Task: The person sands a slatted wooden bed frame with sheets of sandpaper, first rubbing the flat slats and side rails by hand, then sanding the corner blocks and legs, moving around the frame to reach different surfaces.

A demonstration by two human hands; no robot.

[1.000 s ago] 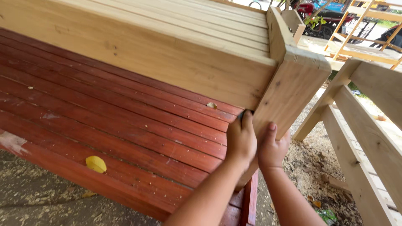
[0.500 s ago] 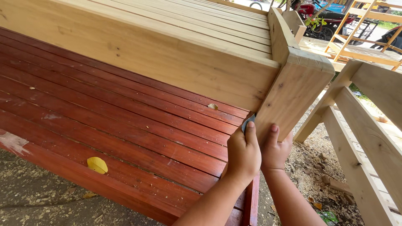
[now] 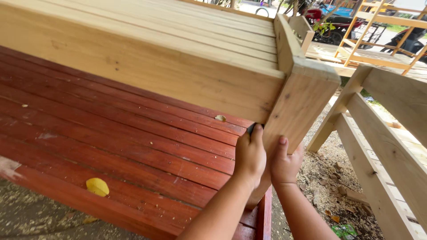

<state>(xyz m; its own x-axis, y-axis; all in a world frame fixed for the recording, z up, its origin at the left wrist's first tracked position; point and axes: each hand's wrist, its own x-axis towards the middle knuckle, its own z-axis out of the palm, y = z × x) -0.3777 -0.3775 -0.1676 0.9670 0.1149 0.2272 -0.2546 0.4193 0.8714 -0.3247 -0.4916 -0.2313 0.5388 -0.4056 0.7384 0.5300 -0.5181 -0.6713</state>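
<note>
From the head camera, looking down, both hands work at the corner of an unpainted wooden frame (image 3: 147,66) that rests on a red-stained slatted platform (image 3: 111,146). The left hand (image 3: 250,156) has its fingers pressed together around a small dark object (image 3: 251,128), only its tip showing at the joint where the long side board meets the corner leg (image 3: 299,111); what the object is I cannot tell. The right hand (image 3: 284,164) lies flat against the leg's lower face, fingers together, thumb up along the wood.

A yellow leaf (image 3: 97,186) sits on a red slat well apart from the hands, and a pale chip (image 3: 220,118) lies near the joint. To the right stands another bare timber frame (image 3: 382,142) over sawdust-strewn ground (image 3: 331,173).

As I judge it, the dark piece could slip out of that tight grip against the joint, since so little of it shows. The fingers are close to the leg's edge too, so a shift of the frame could pinch them.
</note>
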